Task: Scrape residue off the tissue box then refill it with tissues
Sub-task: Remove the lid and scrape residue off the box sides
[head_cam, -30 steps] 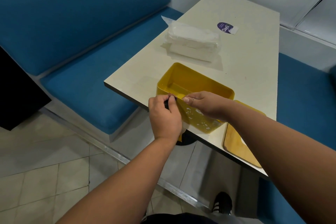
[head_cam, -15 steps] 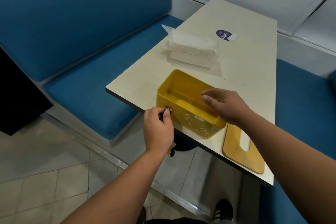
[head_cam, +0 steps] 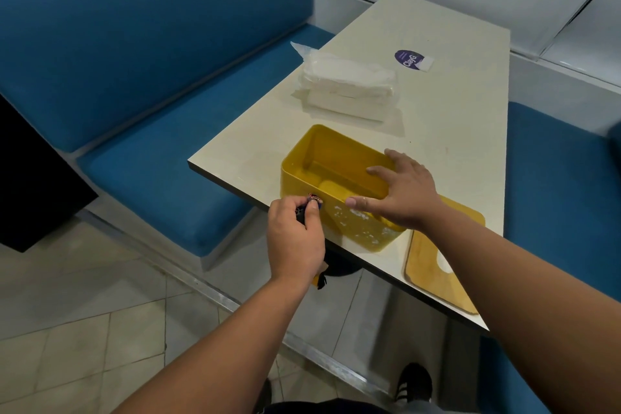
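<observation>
The yellow tissue box is sitting open-topped at the near edge of the table, its near wall speckled with white residue. The right hand is lying over the box's right end, fingers spread and fairly straight, thumb along the near rim and fingertips reaching over the far rim. The left hand is hanging just off the box's near left corner, fingers curled tight around a small dark tool whose tip is touching the top of the near wall; what kind of tool it is cannot be made out. Beyond the box, farther up the table, a wrapped pack of white tissues is lying flat. Past that pack a purple sticker is showing on the tabletop. Just right of the box, partly under the right forearm, a wooden lid with a slot is lying flat.
</observation>
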